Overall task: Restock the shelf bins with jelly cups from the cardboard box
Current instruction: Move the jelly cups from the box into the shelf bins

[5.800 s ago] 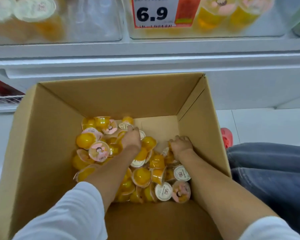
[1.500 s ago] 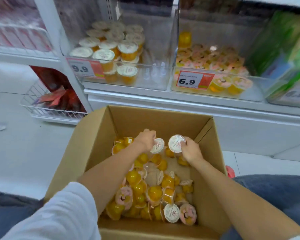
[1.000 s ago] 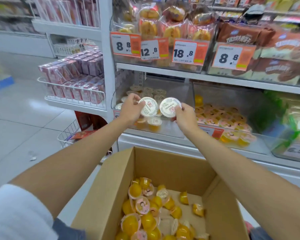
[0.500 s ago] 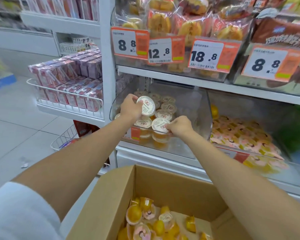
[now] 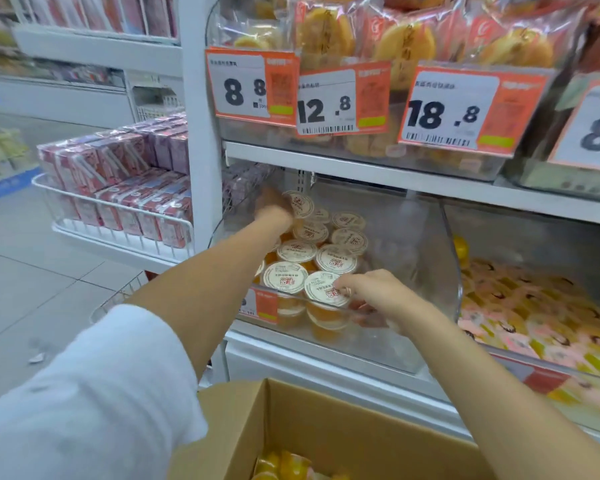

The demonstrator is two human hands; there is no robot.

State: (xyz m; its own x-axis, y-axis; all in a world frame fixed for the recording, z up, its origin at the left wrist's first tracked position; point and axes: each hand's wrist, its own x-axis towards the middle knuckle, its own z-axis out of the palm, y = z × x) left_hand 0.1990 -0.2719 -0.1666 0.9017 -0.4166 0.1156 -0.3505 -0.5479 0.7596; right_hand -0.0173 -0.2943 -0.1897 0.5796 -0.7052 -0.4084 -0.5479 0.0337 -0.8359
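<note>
A clear shelf bin (image 5: 413, 258) holds several orange jelly cups with white lids (image 5: 336, 259). My left hand (image 5: 274, 211) reaches deep into the bin's back left and grips one white-lidded cup (image 5: 300, 204). At the bin's front rim, my right hand (image 5: 371, 294) pinches the edge of another white-lidded cup (image 5: 324, 289), which sits on top of the stacked cups. The open cardboard box (image 5: 343, 427) stands below the shelf, with a few orange jelly cups (image 5: 281, 462) showing at its bottom.
A second clear bin (image 5: 534, 317) to the right holds pink-lidded jelly cups. Bagged breads and orange price tags (image 5: 447, 109) fill the shelf above. A wire basket of pink cartons (image 5: 118, 192) hangs at the left, over tiled floor (image 5: 32, 289).
Both hands went further into the bin. The left carried its cup toward the back left; the right lowered its cup onto the front row.
</note>
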